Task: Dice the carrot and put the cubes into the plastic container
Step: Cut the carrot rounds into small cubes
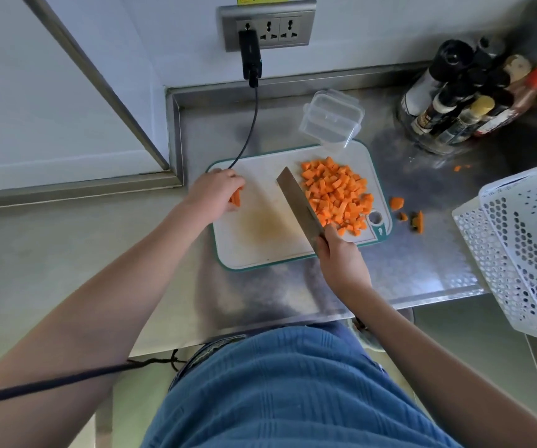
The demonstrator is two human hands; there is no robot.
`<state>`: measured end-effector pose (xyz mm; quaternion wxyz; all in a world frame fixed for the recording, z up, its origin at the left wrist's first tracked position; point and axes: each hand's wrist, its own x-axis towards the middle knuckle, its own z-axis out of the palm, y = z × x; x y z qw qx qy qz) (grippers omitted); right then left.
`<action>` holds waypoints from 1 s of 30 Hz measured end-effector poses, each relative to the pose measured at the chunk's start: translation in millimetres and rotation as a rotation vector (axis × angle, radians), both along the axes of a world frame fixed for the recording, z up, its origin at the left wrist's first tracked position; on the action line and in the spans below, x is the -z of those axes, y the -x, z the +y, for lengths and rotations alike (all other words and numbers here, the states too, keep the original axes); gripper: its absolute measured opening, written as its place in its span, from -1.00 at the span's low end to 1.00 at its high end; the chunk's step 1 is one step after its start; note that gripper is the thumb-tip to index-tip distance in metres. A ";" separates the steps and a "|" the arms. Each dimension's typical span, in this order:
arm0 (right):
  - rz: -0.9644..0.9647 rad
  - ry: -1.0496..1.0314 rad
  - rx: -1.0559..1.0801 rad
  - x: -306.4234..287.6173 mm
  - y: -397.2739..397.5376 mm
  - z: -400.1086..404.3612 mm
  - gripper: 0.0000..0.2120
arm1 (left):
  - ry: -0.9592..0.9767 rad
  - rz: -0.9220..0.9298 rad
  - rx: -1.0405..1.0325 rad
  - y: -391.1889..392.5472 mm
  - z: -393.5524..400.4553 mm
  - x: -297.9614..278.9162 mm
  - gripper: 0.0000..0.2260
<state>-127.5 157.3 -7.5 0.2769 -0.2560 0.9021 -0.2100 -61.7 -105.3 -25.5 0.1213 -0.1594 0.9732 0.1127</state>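
Stainless steel makes up the table (pixel 422 270), which runs back to a raised metal lip under a pale wall with a socket strip (pixel 266 25); a black adapter (pixel 251 54) is plugged in and its cable drops toward the cutting board (pixel 260 247). That white board with a green rim lies near the middle of the table. On its right half sits a heap of carrot cubes (pixel 336 195), and a few stray carrot bits (pixel 406 213) lie on the steel just past the board's right edge. An empty clear plastic container (pixel 333 119) stands at the board's far right corner. Bottles (pixel 467 95) crowd the table's far right corner, and a white perforated basket (pixel 525 247) is cut off by the frame at the right edge.

Over the board's left edge, the left hand (pixel 217 197) has its fingers curled around a carrot piece (pixel 236 198), mostly hidden. Near the front edge, the right hand (pixel 338 253) grips the handle of a knife (pixel 299 205), its blade lying against the heap's left side.
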 end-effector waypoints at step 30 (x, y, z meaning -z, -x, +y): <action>-0.027 -0.004 0.027 -3.9 -5.8 -9.1 -0.83 | -0.224 0.269 -0.157 -9.1 0.0 1.6 -0.73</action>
